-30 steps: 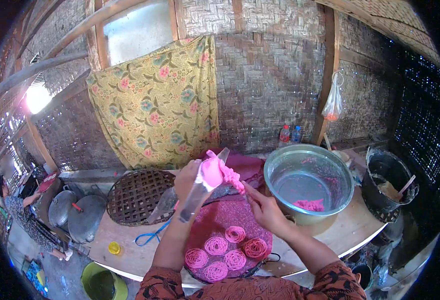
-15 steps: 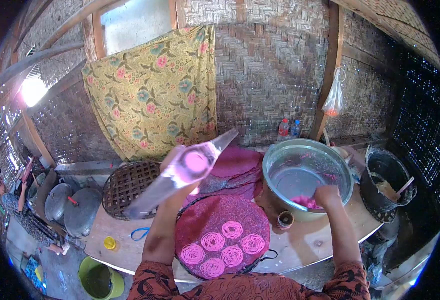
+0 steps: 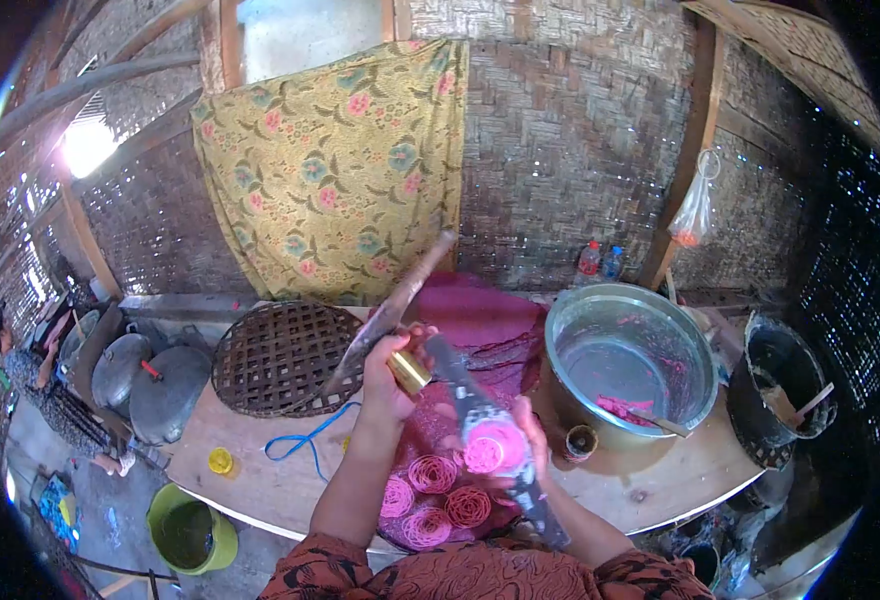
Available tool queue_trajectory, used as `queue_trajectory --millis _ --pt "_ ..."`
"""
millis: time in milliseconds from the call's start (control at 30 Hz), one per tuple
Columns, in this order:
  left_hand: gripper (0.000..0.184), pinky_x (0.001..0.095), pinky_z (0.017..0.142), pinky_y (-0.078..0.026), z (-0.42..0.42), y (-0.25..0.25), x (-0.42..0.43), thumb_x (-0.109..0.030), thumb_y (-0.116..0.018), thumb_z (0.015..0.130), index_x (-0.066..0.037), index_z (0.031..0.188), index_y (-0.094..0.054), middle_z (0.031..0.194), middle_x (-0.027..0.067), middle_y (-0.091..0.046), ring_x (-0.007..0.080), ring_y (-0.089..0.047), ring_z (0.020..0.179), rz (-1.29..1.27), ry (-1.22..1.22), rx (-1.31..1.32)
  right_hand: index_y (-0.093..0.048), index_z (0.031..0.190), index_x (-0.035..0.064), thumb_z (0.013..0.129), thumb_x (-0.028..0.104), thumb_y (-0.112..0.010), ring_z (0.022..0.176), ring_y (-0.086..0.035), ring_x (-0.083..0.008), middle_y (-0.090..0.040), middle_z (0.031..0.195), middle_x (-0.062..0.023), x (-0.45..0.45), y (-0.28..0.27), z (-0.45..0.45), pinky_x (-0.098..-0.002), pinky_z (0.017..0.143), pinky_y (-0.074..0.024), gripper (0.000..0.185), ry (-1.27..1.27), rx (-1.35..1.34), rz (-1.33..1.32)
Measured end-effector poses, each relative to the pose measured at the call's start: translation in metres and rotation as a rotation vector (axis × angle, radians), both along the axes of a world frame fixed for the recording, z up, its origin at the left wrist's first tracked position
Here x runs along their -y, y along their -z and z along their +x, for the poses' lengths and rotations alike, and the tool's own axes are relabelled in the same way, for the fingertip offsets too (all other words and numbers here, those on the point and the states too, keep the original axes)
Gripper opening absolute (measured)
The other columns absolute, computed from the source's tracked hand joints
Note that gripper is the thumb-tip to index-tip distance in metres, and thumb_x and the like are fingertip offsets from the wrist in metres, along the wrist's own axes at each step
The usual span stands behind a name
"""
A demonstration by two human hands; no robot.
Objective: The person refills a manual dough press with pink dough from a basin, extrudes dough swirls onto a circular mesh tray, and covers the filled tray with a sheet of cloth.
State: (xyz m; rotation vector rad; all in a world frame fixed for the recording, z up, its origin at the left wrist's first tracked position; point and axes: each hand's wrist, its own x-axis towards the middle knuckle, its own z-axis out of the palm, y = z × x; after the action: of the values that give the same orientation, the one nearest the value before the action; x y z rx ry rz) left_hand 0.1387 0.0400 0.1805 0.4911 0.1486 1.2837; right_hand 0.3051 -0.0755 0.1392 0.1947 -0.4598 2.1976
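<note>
In the head view, a board (image 3: 392,316) bearing a brass cylinder (image 3: 409,371) is held in the left hand (image 3: 388,378); that grip is closed around it. A second board (image 3: 473,402), slightly blurred and tilted, is gripped by the right hand (image 3: 530,440), with pink dough (image 3: 495,447) packed at its middle. Both boards are raised over a round pink tray (image 3: 422,437), on which pink coils (image 3: 468,507) are laid flat, partly hidden by the arms.

Taken from the tray, a metal basin (image 3: 580,385) is sited on the counter (image 3: 280,490) at two o'clock; pink dough and a spatula (image 3: 660,424) are contained in it, the spatula being leaned on the rim. A dark jar (image 3: 581,442) is noted near three o'clock, a woven basket (image 3: 287,360) at ten, and a yellow container (image 3: 221,461) at nine.
</note>
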Motion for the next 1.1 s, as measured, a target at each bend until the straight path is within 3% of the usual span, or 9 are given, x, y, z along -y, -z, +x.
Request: queue_trajectory --millis 167,267,333,433,600,667,833,1000,1100 --pt "0.035 0.0380 0.079 -0.052 -0.052 0.053 0.024 -0.007 -0.062 0.081 -0.005 0.115 -0.054 0.102 0.0076 -0.060 0.0206 -0.059 0.094 0.477 -0.785 -1.423 -0.019 0.141 0.0028 0.083 0.058 -0.049 0.064 -0.062 -0.0211 -0.051 0.119 -0.0259 0.015 -0.058 0.048 -0.0254 0.044 -0.0478 0.085 0.594 0.712 0.308" --pt "0.022 0.0298 0.084 -0.048 -0.045 0.022 0.073 -0.015 -0.066 0.080 -0.004 0.098 -0.061 0.096 0.0106 -0.063 0.0180 -0.058 0.101 0.102 0.111 -0.321 -0.015 0.141 0.0028 0.081 0.051 -0.058 0.079 -0.062 -0.0192 -0.052 0.117 -0.0228 0.025 -0.094 0.039 -0.0262 0.057 -0.0499 0.089 0.792 0.963 0.455" --pt "0.041 0.0285 0.085 -0.048 -0.047 0.043 0.069 -0.012 -0.076 0.070 -0.006 0.106 -0.059 0.101 0.0104 -0.064 0.0149 -0.059 0.100 0.975 -0.264 -1.329 -0.017 0.141 0.0005 0.077 0.045 -0.067 0.094 -0.061 -0.0238 -0.052 0.118 -0.0234 0.026 -0.094 0.035 -0.0311 0.074 -0.0505 0.092 0.881 1.302 0.805" --pt "0.071 0.0295 0.092 -0.046 -0.051 -0.003 0.086 -0.024 -0.080 0.067 -0.004 0.126 -0.046 0.118 0.0128 -0.058 0.0171 -0.060 0.100 0.838 0.139 -1.704 -0.016 0.140 -0.0021 0.070 0.039 -0.077 0.105 -0.058 -0.0273 -0.050 0.121 -0.0222 0.023 -0.098 0.027 -0.0353 0.089 -0.0457 0.102 0.911 1.395 1.206" --pt "0.078 0.0364 0.098 -0.041 -0.051 0.024 0.102 -0.036 -0.077 0.071 -0.005 0.131 -0.037 0.129 0.0128 -0.047 0.0223 -0.049 0.116 0.315 0.600 -1.206 -0.020 0.140 -0.0016 0.069 0.043 -0.076 0.123 -0.042 -0.0385 -0.033 0.139 -0.0240 0.026 -0.107 0.012 -0.0419 0.101 -0.0355 0.101 0.690 1.444 1.441" --pt "0.049 0.0364 0.093 -0.044 -0.042 0.004 0.114 -0.033 -0.065 0.081 -0.007 0.121 -0.051 0.120 0.0167 -0.053 0.0233 -0.055 0.106 1.001 0.280 -1.550 -0.020 0.140 -0.0013 0.071 0.044 -0.074 0.122 -0.043 -0.0381 -0.034 0.138 -0.0241 0.027 -0.098 0.005 -0.0418 0.101 -0.0355 0.099 0.575 1.402 1.424" --pt "0.099 0.0385 0.105 -0.032 -0.032 0.053 0.101 -0.036 -0.086 0.057 -0.001 0.132 -0.032 0.131 0.0147 -0.043 0.0258 -0.041 0.123 0.686 0.408 -1.242 -0.020 0.139 -0.0056 0.068 0.049 -0.075 0.119 -0.048 -0.0316 -0.043 0.132 -0.0225 0.014 -0.087 0.003 -0.0388 0.102 -0.0339 0.105 0.545 1.443 1.370" --pt "0.101 0.0382 0.104 -0.034 -0.072 0.130 0.059 -0.034 -0.085 0.059 -0.002 0.136 -0.029 0.132 0.0171 -0.041 0.0265 -0.041 0.123 0.680 0.659 -1.260 -0.009 0.144 -0.0012 0.077 0.049 -0.062 0.120 -0.046 -0.0300 -0.034 0.137 -0.0256 -0.001 0.005 0.066 -0.0397 0.101 -0.0334 0.098 -0.620 0.647 0.400" --pt "0.101 0.0433 0.103 -0.033 -0.085 0.020 0.067 -0.047 -0.074 0.069 -0.005 0.142 -0.019 0.142 0.0183 -0.030 0.0316 -0.038 0.125 0.716 0.091 -0.813 -0.010 0.143 -0.0018 0.078 0.050 -0.060 0.119 -0.047 -0.0311 -0.036 0.135 -0.0264 0.006 0.045 0.046 -0.0410 0.100 -0.0341 0.097 -0.817 0.360 0.327"
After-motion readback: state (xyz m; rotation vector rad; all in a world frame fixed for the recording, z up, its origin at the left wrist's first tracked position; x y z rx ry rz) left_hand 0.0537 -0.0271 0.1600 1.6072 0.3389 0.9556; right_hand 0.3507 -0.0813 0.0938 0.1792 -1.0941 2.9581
